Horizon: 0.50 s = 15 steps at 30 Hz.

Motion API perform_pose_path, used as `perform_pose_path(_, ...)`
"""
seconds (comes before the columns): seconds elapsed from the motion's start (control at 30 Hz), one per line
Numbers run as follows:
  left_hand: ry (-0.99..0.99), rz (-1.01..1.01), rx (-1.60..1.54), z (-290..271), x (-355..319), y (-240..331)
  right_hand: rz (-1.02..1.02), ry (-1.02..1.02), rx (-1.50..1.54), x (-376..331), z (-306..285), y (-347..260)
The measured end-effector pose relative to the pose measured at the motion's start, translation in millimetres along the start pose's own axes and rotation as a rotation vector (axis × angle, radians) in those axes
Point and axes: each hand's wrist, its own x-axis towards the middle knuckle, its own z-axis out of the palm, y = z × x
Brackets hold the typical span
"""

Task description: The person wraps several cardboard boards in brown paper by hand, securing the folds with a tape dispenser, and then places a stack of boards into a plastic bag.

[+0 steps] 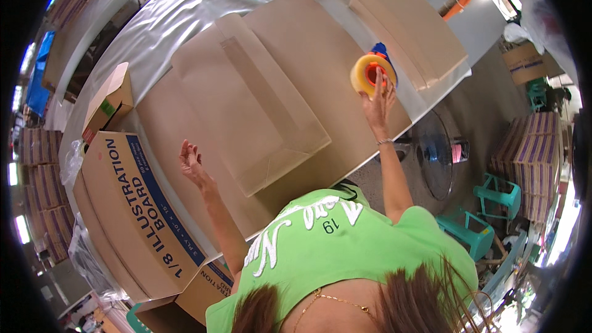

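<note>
My right hand [378, 103] is at the tape dispenser [362, 74], with its fingers gripping near the orange hub. The dispenser has a wide yellowish tape roll and a blue and orange body. My left hand [195, 165] hovers to the left of a closed brown carton [271, 95], fingers loosely bent and apart, nothing in them. That carton carries a strip of tape along its top seam and down its near end. Beneath it and beside it spread flat brown cardboard pieces [302, 18].
Another brown carton [410, 31] sits at the far right of the plastic-covered table [166, 31]. A large printed carton [132, 209] stands at the left, beside a small open box [110, 102]. Teal stools [498, 197], a fan [433, 154] and stacked cardboard [527, 160] are on the right.
</note>
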Motion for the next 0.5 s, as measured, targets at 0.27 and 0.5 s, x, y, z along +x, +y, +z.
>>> perform_pose_path(0.27, -0.143, -0.124, 0.165, 8.4, 30.3, -14.1, -0.018, -0.179, 0.167, 32.5, 8.8, -36.7)
perform_pose_path(0.5, -0.589, -0.352, 0.041, 57.2, 69.5, 12.9, 0.267, -0.788, 1.157, 0.1, 68.2, -127.9)
